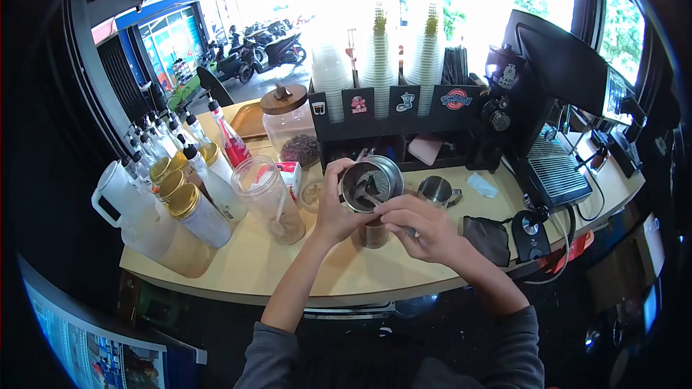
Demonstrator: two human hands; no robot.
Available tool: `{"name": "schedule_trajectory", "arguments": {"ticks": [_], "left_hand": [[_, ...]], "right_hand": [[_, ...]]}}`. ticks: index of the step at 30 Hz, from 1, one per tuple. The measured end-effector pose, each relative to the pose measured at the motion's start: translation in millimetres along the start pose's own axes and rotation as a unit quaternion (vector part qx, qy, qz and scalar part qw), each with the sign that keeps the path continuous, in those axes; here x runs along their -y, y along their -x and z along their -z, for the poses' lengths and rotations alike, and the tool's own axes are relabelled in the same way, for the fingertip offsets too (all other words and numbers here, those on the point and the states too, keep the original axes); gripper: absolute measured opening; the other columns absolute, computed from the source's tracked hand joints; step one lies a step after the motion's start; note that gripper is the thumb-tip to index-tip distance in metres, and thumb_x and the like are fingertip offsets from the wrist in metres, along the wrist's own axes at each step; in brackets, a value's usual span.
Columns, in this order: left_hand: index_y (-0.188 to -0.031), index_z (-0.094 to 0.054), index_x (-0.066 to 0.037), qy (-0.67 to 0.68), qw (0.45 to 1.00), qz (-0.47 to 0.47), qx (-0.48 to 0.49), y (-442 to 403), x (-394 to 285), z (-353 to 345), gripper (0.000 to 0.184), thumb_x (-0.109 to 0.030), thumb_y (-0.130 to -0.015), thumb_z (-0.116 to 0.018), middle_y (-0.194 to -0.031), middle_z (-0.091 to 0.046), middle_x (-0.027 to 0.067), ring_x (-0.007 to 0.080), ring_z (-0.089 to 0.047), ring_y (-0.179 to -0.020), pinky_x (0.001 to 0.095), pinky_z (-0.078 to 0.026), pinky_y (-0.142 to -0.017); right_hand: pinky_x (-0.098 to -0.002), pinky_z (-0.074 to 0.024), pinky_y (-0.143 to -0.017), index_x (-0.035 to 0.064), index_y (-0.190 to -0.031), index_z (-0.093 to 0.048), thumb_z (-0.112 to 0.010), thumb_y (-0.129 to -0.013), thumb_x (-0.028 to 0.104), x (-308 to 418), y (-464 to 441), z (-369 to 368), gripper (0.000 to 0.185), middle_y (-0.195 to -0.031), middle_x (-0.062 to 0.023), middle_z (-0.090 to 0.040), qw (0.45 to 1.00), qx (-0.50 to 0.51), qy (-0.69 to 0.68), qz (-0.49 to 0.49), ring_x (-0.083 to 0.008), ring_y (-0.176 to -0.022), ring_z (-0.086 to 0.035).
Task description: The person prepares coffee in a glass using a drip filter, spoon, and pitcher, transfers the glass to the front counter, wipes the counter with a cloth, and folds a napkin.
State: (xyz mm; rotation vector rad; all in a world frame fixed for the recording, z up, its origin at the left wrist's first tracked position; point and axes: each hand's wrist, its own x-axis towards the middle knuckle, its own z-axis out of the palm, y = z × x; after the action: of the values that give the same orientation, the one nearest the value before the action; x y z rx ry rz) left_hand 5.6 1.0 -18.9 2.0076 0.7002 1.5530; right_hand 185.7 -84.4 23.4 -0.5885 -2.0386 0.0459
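Left hand (pixel 336 209) gripping metal cup (pixel 392 173); right hand (pixel 422 229) pinching utensil (pixel 371 200) dipped inside. Cup likely stiff, light, slick if wet; best held round outer wall.

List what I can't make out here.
All in head view:
Shape of the utensil: partly covered by the right hand.
Rim of the lower metal cup: partly covered by the held container.
Lettering on the red bottle: too small.
Sleeves: cut off by the bottom edge.
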Motion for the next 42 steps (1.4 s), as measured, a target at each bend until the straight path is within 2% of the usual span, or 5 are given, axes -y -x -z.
{"name": "schedule_trajectory", "arguments": {"ticks": [9,11,30,38,42], "left_hand": [[-0.120,-0.043,-0.005,-0.008,1.000,0.018,0.016,-3,-2,2,0.083,-0.019,-0.053,-0.089,-0.117,-0.048,0.0101,0.0235,-0.051,-0.109,0.0353,-0.042,-0.097],[-0.120,-0.044,-0.006,-0.024,0.998,-0.049,0.023,-3,0,3,0.081,-0.018,-0.053,-0.088,-0.119,-0.049,0.0110,0.0255,-0.051,-0.111,0.0361,-0.041,-0.098],[-0.122,-0.047,-0.008,-0.066,0.992,-0.107,0.023,-9,3,11,0.081,-0.016,-0.052,-0.088,-0.119,-0.053,0.0104,0.0309,-0.049,-0.115,0.0393,-0.041,-0.098],[-0.125,-0.046,-0.011,-0.132,0.980,-0.135,0.060,-9,4,15,0.082,-0.025,-0.056,-0.087,-0.123,-0.055,0.0070,0.0254,-0.052,-0.118,0.0465,-0.021,-0.110],[-0.126,-0.046,-0.012,-0.142,0.977,-0.144,0.062,-10,1,15,0.082,-0.025,-0.056,-0.087,-0.123,-0.055,0.0067,0.0254,-0.051,-0.120,0.0470,-0.020,-0.110]], "right_hand": [[-0.0346,-0.0527,-0.076,0.0024,-0.097,-0.058,-0.065,-0.081,0.001,3,-2,-1,0.018,-0.109,-0.0110,-0.062,0.998,0.040,0.013,0.037,-0.0275,-0.093,-0.062],[-0.0350,-0.0524,-0.076,0.0027,-0.098,-0.058,-0.065,-0.081,0.002,3,-4,1,0.019,-0.108,-0.0107,-0.062,0.999,-0.010,0.033,0.038,-0.0282,-0.092,-0.062],[-0.0334,-0.0533,-0.077,0.0022,-0.096,-0.056,-0.062,-0.083,0.000,-3,0,8,0.014,-0.109,-0.0108,-0.063,0.998,0.053,-0.041,-0.010,-0.0275,-0.095,-0.063],[-0.0328,-0.0531,-0.079,-0.0003,-0.094,-0.058,-0.056,-0.090,0.002,-6,3,11,0.005,-0.107,-0.0158,-0.064,0.993,0.016,-0.089,-0.074,-0.0243,-0.090,-0.066],[-0.0322,-0.0549,-0.071,0.0001,-0.099,-0.057,-0.059,-0.087,0.000,-9,2,9,0.012,-0.104,-0.0123,-0.065,0.997,0.004,-0.071,-0.037,-0.0243,-0.086,-0.066]]}}
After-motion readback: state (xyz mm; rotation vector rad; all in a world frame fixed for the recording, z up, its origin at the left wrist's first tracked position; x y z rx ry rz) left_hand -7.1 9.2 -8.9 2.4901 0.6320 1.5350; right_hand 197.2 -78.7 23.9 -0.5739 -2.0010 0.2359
